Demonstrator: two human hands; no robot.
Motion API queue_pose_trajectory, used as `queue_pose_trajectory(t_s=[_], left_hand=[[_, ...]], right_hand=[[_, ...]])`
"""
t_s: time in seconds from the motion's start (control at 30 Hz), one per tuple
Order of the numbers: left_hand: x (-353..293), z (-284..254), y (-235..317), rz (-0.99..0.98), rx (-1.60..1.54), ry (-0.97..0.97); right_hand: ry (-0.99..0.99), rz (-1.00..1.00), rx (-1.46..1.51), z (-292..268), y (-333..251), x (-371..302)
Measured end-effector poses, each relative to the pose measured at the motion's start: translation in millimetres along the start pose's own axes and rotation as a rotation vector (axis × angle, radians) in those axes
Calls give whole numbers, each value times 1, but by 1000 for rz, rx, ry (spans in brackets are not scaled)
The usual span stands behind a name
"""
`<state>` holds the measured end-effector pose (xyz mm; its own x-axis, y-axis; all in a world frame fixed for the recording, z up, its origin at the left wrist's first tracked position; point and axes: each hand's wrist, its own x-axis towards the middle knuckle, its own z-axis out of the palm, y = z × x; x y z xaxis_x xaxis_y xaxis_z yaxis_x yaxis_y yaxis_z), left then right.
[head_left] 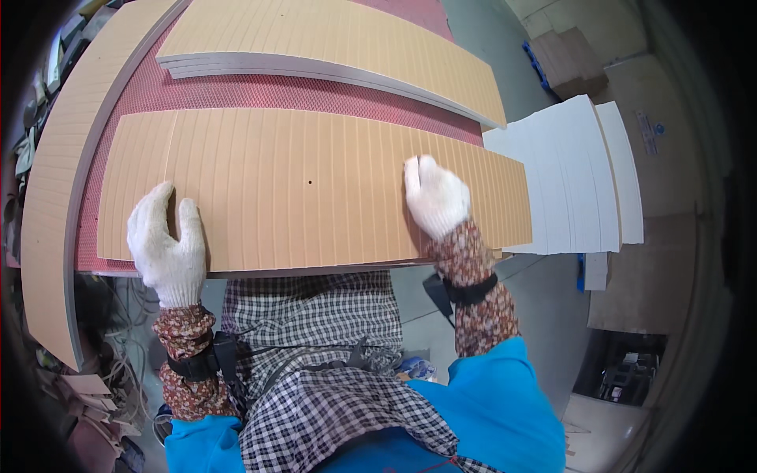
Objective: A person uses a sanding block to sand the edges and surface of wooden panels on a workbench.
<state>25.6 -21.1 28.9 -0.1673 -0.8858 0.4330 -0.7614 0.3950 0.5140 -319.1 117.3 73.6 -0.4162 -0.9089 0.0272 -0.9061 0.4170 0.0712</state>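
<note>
A long tan grooved board [331,221] lies across the table in front of me, with one small dark spot or hole near its middle. On its left end rests my left hand [165,240], in a white knit glove, thumb and fingers apart and holding nothing. Over the right half of the same board is my right hand [438,197], also gloved and slightly blurred. Its fingers are curled in and closed near the board's surface; anything inside them is hidden.
Behind the board, a stack of similar tan boards [331,39] sits on the red mesh table top [229,93]. Another tan panel [55,213] stretches along the left edge. White panels [564,181] are stacked at the right. Cords [130,347] hang at lower left.
</note>
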Motion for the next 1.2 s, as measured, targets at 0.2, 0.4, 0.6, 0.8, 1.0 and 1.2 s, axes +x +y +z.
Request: queue_pose_trajectory(t_s=[0.2, 0.4, 0.6, 0.8, 1.0, 1.2], left_hand=[[1, -1, 1, 10, -8, 11], [-1, -2, -1, 26, -22, 44], [-2, 1, -1, 30, -31, 50], [-1, -1, -4, 36, -6, 43], [-2, 2, -5, 17, -31, 29], [-2, 2, -4, 21, -21, 28]], right_hand=[[-51, 83, 18, 4, 17, 92], [-188, 64, -53, -4, 12, 127], [-56, -92, -154, 4, 16, 72], [78, -51, -78, -1, -11, -41], [40, 133, -8, -2, -36, -124], [136, 153, 46, 1, -41, -149]])
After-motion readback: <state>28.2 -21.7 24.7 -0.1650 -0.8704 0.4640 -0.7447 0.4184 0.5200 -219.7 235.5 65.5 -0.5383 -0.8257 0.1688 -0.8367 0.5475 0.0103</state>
